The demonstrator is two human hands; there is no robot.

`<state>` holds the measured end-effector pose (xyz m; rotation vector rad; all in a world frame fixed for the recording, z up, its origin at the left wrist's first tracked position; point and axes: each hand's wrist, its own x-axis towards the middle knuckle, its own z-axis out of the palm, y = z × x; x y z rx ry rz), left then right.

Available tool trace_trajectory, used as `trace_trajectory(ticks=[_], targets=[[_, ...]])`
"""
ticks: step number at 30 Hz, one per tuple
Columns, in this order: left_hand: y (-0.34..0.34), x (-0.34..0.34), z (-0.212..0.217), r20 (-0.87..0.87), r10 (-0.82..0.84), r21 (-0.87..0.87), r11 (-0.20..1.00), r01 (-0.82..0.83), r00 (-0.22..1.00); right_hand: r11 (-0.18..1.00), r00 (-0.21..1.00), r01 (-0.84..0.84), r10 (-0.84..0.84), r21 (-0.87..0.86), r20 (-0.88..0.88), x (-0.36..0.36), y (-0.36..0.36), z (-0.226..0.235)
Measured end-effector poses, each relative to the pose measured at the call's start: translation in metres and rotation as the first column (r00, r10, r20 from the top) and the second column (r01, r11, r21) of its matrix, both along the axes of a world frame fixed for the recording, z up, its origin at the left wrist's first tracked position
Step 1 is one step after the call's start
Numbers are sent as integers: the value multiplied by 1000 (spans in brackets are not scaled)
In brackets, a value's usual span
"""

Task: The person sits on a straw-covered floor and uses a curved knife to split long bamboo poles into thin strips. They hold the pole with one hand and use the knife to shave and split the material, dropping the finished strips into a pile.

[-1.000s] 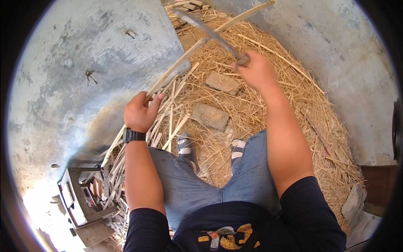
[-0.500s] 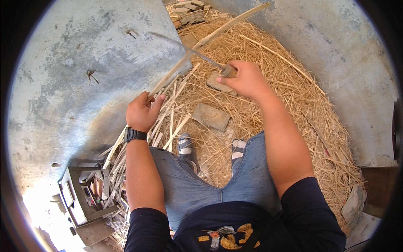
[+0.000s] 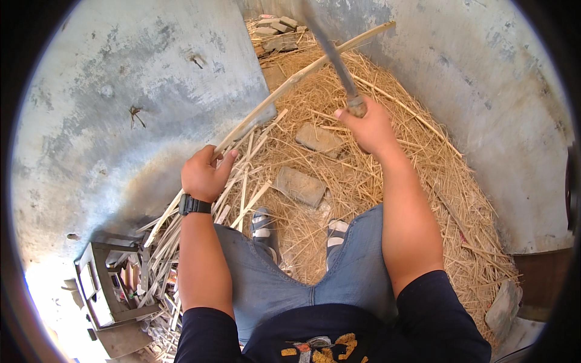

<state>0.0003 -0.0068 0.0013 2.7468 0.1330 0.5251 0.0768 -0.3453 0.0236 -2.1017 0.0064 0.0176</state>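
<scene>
My left hand (image 3: 206,174), with a black watch on its wrist, is closed around the lower end of a long, slightly bent pale wooden strip (image 3: 296,77). The strip slants up and away to the right, its far end free in the air. In my right hand (image 3: 373,128) is the short handle of a machete (image 3: 334,55) with a long, dark, narrow blade. The blade points up and away to the far side, blurred at its tip. It crosses the strip in view; whether they touch I cannot tell.
Loose straw (image 3: 411,151) covers the floor. Two bricks (image 3: 301,186) lie ahead of my feet. Split wooden strips (image 3: 172,233) are piled at left beside a dark open wooden frame (image 3: 100,290). Grey walls (image 3: 181,60) stand on both sides; a stone (image 3: 504,308) sits lower right.
My right hand has swung the machete's blade from pointing left to pointing up and away, moving slightly right and nearer. The left hand still grips the strip, whose far end has dipped slightly.
</scene>
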Motion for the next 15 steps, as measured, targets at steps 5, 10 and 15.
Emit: trace_trajectory(ticks=[5, 10, 15], targets=[[7, 2, -7, 53, -29, 32, 999, 28, 998, 972, 972, -233, 234, 21, -29, -1, -1, -13], [4, 0, -3, 105, -34, 24, 999, 31, 994, 988, 993, -78, 89, 133, -80, 4, -13, -3], [5, 3, -7, 197, -51, -6, 999, 53, 979, 989, 987, 131, -137, 75, 85, 9, -18, -5]])
